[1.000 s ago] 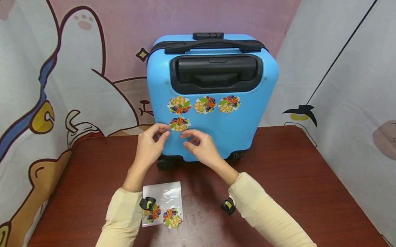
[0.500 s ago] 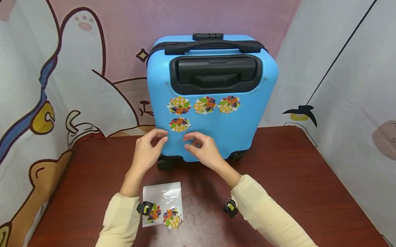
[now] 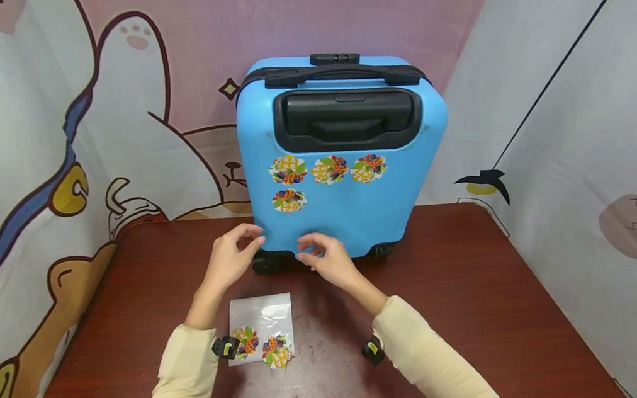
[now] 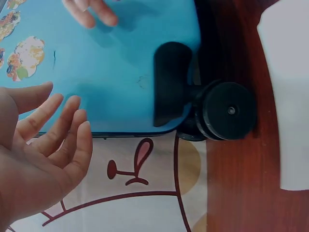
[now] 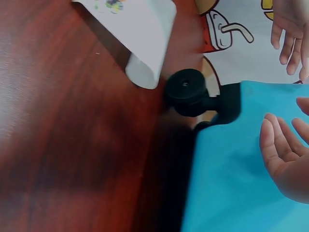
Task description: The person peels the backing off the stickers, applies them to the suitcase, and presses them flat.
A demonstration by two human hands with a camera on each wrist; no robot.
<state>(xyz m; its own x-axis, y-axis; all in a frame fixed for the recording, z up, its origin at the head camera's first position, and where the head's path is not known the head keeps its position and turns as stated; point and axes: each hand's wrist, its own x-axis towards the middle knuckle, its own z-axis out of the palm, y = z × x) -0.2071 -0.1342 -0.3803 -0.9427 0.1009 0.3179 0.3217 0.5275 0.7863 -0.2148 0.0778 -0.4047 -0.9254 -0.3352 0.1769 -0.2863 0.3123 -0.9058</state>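
Near the lower front of the blue suitcase [image 3: 348, 215], I see the left hand [image 3: 229, 257] and right hand [image 3: 326, 258] apart from each other, fingers loosely bent, with nothing visible in either; whether any fingertip brushes the shell, I can't tell. Upright behind them, the case looks hard, stiff and smooth, so palms would probably slip on its face; its weight I can't judge. I'd lift it by the black top handle [image 3: 336, 71], minding the wheels [image 4: 229, 111], which might let it roll. Four fruit stickers [image 3: 330, 169] sit on its front, three in a row and one below the leftmost. Nearer me on the table [image 3: 475, 305], a white sheet [image 3: 260, 308] curls at one end and bears two loose-looking stickers [image 3: 277, 352], likely light, thin and easily creased; best pinched gently by the rim.
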